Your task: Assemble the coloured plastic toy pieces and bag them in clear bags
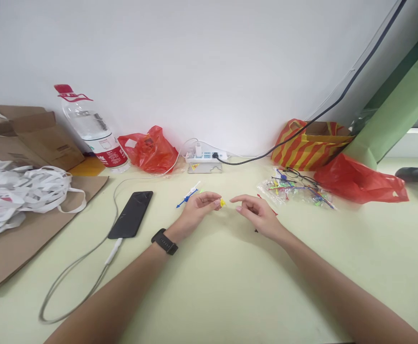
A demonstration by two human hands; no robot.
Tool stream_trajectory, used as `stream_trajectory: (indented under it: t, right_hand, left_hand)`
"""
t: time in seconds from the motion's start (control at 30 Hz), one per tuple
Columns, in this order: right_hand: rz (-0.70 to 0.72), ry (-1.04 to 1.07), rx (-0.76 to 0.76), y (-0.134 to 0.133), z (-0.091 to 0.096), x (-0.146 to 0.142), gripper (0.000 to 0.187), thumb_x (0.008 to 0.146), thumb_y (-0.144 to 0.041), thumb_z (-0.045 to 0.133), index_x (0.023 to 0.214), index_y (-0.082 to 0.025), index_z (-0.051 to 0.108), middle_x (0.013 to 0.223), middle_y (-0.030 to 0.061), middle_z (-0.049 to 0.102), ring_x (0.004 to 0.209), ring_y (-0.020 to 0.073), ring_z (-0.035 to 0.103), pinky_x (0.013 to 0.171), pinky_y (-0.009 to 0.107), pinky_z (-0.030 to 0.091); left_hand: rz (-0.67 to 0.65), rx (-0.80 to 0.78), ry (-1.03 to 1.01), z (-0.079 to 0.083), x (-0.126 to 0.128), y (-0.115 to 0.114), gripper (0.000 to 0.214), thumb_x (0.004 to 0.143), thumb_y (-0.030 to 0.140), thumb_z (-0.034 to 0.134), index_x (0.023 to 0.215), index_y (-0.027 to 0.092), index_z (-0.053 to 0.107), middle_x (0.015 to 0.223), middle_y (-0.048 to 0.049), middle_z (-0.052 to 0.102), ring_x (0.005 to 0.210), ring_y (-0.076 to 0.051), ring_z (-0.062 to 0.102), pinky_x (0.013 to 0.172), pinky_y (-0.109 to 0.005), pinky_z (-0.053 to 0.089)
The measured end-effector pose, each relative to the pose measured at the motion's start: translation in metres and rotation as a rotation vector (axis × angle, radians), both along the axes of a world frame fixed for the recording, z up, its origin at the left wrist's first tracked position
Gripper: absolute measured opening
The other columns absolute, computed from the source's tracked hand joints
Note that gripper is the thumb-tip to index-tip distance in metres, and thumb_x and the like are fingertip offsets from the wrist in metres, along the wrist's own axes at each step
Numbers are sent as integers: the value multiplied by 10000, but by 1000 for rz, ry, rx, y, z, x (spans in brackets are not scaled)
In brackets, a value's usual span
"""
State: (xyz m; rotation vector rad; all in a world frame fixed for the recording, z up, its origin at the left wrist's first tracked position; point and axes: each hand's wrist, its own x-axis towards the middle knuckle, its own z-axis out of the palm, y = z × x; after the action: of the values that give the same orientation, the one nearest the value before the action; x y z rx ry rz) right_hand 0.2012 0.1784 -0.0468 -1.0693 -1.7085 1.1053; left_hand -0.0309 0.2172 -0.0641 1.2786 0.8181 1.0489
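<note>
My left hand (200, 206) rests on the pale table with its fingers curled, pinching a small yellow piece (222, 203) at the fingertips. A black watch (164, 241) sits on that wrist. Just behind this hand lies a blue and white stick-like part (188, 193). My right hand (254, 213) hovers close opposite, fingers loosely bent and apart, index finger pointing toward the yellow piece without touching it. A thin red piece (266, 206) shows partly beneath the right hand.
A black phone (131, 214) on a grey cable lies left. Clear bags of coloured small parts (294, 192) and glasses (299, 175) lie right, beside red plastic bags (361, 182). A power strip (206, 155), water bottle (94, 129), cardboard (29, 136) and white straps (15, 193) line the back and left.
</note>
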Motion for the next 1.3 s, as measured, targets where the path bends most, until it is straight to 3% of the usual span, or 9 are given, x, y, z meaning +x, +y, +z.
stream_trajectory:
  t: [0.13, 0.2, 0.27, 0.37, 0.53, 0.77, 1.1, 1.2, 1.3]
  right_hand:
    - [-72, 139, -127, -2, 1, -4, 479, 966, -518, 622, 1345, -228, 581, 696, -67, 410, 598, 131, 344, 561, 269, 267]
    - [56, 154, -263, -3, 3, -2, 412, 989, -574, 551, 1068, -198, 699, 677, -52, 389, 587, 127, 313, 557, 280, 252]
    - [301, 158, -357, -4, 6, 3, 581, 1013, -601, 462, 684, -172, 676, 608, -32, 343, 579, 132, 293, 563, 307, 250]
    - [448, 203, -347, -4, 10, 11, 607, 997, -562, 502, 555, -171, 644, 574, -14, 346, 587, 140, 286, 582, 327, 247]
    - [139, 82, -176, -1, 10, 7, 328, 953, -462, 625, 994, -178, 783, 642, -41, 358, 600, 134, 288, 573, 305, 204]
    - [80, -59, -65, 0, 3, 2, 375, 962, -454, 607, 1168, -190, 774, 650, -50, 374, 592, 132, 334, 569, 285, 261]
    - [64, -60, -14, 3, -1, 4, 365, 954, -440, 629, 1177, -178, 753, 645, -57, 378, 569, 124, 353, 555, 283, 279]
    - [-94, -33, 70, 13, -3, 16, 297, 941, -426, 629, 1050, -181, 757, 616, -42, 446, 573, 143, 419, 568, 289, 323]
    - [-373, -42, 137, 28, -6, 35, 264, 916, -429, 626, 933, -189, 735, 634, -7, 542, 605, 169, 486, 597, 305, 365]
  left_hand:
    - [-4, -5, -7, 2, 1, -1, 319, 806, 381, 880, 1041, 186, 790, 987, -68, 762, 879, -183, 684, 880, -347, 543]
    - [9, -1, -9, 2, 1, -1, 312, 801, 381, 882, 1029, 188, 792, 983, -68, 768, 876, -185, 685, 884, -351, 537]
    - [26, 5, -8, 3, 1, -1, 307, 795, 380, 885, 1015, 188, 791, 971, -68, 772, 874, -187, 685, 888, -352, 532]
    - [32, -1, -9, 1, 1, 0, 307, 793, 384, 887, 1006, 187, 790, 957, -65, 772, 871, -185, 683, 885, -349, 532]
    - [14, -2, 1, -1, 0, 1, 317, 801, 385, 883, 1035, 191, 794, 1001, -71, 773, 896, -184, 688, 902, -343, 538]
    - [-10, -3, 29, 0, 0, 0, 343, 805, 414, 872, 1050, 187, 794, 1035, -87, 770, 933, -209, 701, 911, -362, 550]
    - [-38, -10, 24, -2, 0, -1, 353, 832, 402, 850, 1122, 219, 766, 1008, -58, 766, 939, -202, 710, 915, -354, 538]
    - [-9, -76, 7, -2, 1, 1, 344, 831, 426, 836, 1086, 205, 771, 1019, -70, 766, 922, -216, 727, 923, -378, 545]
    - [21, -138, -33, -4, 1, 5, 359, 852, 512, 778, 936, 163, 768, 998, -105, 765, 926, -251, 735, 913, -410, 566]
